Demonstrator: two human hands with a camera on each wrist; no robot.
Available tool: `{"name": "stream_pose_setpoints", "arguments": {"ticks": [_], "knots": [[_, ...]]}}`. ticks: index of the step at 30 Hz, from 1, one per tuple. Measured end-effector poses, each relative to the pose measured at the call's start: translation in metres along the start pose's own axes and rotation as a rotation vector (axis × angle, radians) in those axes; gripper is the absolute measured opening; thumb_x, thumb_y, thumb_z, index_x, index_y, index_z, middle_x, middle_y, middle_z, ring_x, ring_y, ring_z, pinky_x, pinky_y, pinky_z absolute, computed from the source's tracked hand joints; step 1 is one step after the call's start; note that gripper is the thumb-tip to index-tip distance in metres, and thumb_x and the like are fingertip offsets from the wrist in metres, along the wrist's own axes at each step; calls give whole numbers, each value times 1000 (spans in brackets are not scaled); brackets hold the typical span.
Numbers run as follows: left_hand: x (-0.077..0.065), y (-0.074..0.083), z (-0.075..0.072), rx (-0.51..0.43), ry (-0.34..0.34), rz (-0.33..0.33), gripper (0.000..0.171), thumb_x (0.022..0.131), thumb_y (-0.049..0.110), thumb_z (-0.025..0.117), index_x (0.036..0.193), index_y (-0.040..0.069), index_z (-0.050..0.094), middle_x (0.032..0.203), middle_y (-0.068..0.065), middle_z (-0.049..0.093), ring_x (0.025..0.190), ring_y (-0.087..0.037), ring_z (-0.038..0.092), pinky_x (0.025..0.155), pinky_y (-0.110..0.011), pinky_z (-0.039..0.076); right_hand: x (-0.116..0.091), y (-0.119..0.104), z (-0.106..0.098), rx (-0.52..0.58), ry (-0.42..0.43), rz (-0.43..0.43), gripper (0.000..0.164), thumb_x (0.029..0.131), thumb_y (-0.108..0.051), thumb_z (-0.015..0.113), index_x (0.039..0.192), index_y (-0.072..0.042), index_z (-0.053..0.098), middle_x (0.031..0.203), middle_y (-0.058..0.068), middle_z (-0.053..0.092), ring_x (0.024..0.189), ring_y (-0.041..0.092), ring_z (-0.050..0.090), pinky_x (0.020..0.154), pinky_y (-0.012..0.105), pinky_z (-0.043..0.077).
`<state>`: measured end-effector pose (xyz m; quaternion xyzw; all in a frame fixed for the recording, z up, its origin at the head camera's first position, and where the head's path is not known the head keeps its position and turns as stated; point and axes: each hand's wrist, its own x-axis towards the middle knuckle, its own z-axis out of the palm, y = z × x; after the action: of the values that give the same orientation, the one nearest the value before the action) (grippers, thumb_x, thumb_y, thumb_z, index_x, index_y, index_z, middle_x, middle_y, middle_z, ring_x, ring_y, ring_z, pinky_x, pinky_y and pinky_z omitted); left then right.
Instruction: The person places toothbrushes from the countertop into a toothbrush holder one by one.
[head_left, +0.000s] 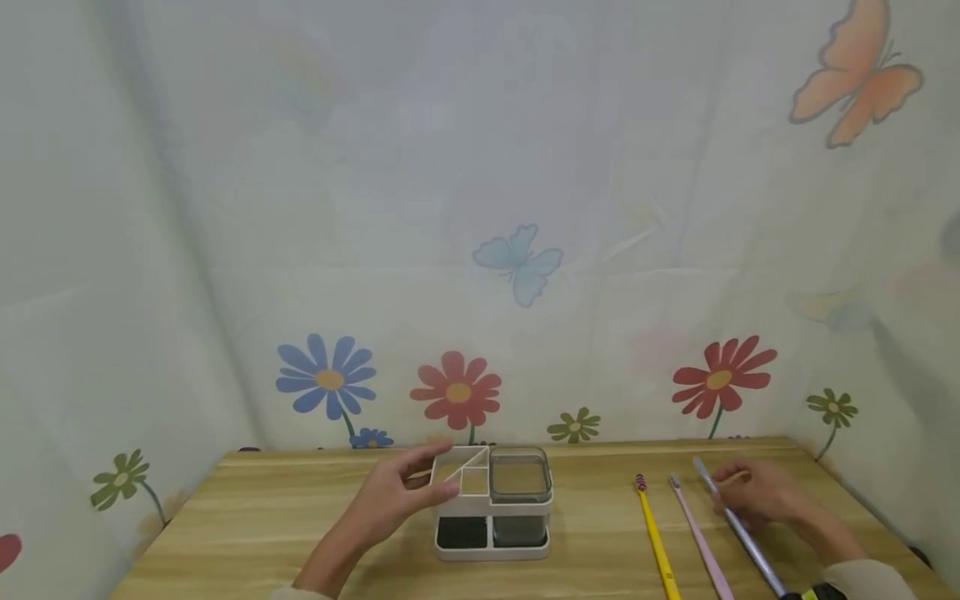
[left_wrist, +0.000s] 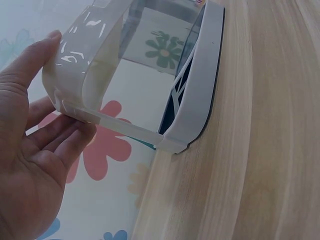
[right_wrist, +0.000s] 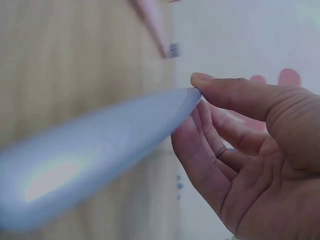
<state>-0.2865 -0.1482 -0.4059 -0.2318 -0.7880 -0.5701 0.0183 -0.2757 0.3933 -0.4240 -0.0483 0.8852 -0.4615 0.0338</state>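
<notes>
On the tabletop [head_left: 592, 525], right side, our right hand [head_left: 761, 496] has fingers pinching the silver toothbrush [head_left: 746, 537] near its far end; our left hand [head_left: 393, 492] grips the two-tier holder [head_left: 498, 506] by its upper left side. Pink toothbrush [head_left: 699, 533], yellow toothbrush [head_left: 656, 537] between, untouched. Step, we'd judge: pick-up while steadying. Next move calls for firm pinch, clean lift.

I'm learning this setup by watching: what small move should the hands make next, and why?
Probably the right hand should lift the silver stick toward the white holder: its thumb and fingers seem to pinch one end, while the left hand holds the holder's upper part, whose top is divided into compartments.
</notes>
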Motion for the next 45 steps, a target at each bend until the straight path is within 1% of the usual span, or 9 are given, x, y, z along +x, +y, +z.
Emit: {"name": "stream_pose_setpoints", "arguments": {"ticks": [3, 5, 11, 17, 24, 29, 33, 38, 45], "knots": [[0, 2, 0, 5, -7, -4, 60, 93, 27, 86, 146, 9, 64, 152, -19, 57, 139, -41, 55, 110, -43, 51, 0, -13, -2, 24, 18, 13, 37, 99, -1, 65, 127, 21, 54, 94, 10, 69, 78, 24, 66, 62, 35, 63], [-1, 2, -1, 4, -5, -6, 60, 93, 27, 85, 146, 9, 64, 152, -19, 57, 139, -41, 54, 110, -43, 50, -1, -24, -4, 31, 26, -8, 38, 102, -2, 63, 131, 20, 54, 99, 11, 70, 83, 27, 68, 66, 39, 65], [-3, 2, -4, -7, 7, -2, 60, 93, 25, 86, 146, 8, 64, 151, -19, 58, 140, -41, 54, 109, -41, 51, -4, -57, -6, 42, 84, -109, 38, 105, -8, 67, 133, 15, 55, 108, 15, 72, 91, 28, 70, 70, 41, 66], [-3, 0, -4, -26, 8, 7, 59, 92, 23, 86, 145, 8, 65, 151, -19, 58, 139, -42, 55, 107, -38, 52, -11, -83, 0, 73, 154, -139, 46, 105, -14, 70, 138, 13, 52, 112, 19, 71, 95, 24, 70, 74, 41, 67], [-2, -1, -1, -11, 0, 14, 58, 92, 25, 87, 144, 10, 66, 151, -18, 58, 139, -42, 55, 108, -40, 51, -20, -112, 10, 135, 235, -226, 46, 104, -18, 72, 137, 9, 53, 109, 11, 72, 90, 15, 71, 73, 38, 67], [0, 0, 0, -6, -9, 27, 59, 92, 25, 86, 145, 9, 65, 151, -18, 58, 138, -42, 55, 108, -40, 52, -27, -133, 17, 179, 273, -287, 44, 105, -21, 71, 135, 8, 55, 107, 2, 73, 89, 14, 72, 74, 38, 67], [2, 2, 1, -3, -18, 24, 60, 93, 26, 86, 146, 8, 64, 152, -21, 56, 138, -42, 56, 108, -42, 52, -26, -150, 25, 243, 308, -326, 37, 105, -18, 71, 131, 5, 57, 102, -4, 74, 90, 12, 71, 73, 36, 67], [1, 3, -1, 1, -20, 16, 60, 94, 28, 85, 146, 8, 63, 152, -24, 55, 136, -44, 58, 108, -43, 52, -22, -170, 39, 339, 322, -376, 29, 104, -13, 72, 126, 0, 59, 101, -2, 74, 90, 13, 71, 72, 35, 67], [-1, 2, -1, 2, -13, 11, 59, 93, 28, 85, 145, 7, 64, 149, -19, 60, 135, -42, 59, 107, -44, 53, -18, -196, 66, 366, 332, -390, 40, 105, -21, 71, 130, 5, 55, 104, -2, 73, 92, 14, 72, 75, 36, 67]]}}
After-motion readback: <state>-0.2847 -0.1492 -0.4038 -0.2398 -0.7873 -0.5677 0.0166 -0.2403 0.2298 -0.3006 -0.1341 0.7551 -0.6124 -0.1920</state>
